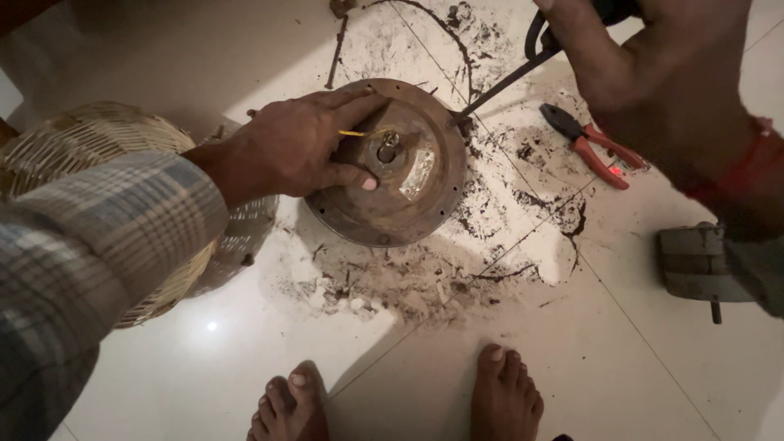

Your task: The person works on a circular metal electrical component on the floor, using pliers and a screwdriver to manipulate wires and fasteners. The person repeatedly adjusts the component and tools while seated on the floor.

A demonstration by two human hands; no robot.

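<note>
My right hand (645,73), nearest the lens at upper right, with a red thread at the wrist: fingers clenched around a dark-handled tool (535,57) whose thin shaft slants down-left, its tip touching the upper right rim of the rusty round metal housing (408,200). My left hand (298,147), in a plaid sleeve, lies flat on the housing's left half; fingers released and spread, thumb pressed beside the central shaft (387,149), a yellow wire (353,133) showing between the fingertips. The housing rests on the white tiled floor (212,359), ringed by dark dust and pale debris (408,286). Red-handled pliers (592,147) lie just to the right of the housing, apart from it. A woven basket (90,135) stands at left, partly behind my sleeve. A grey metal part (694,265) sits at right. My bare feet (506,396) appear at the lower edge.
</note>
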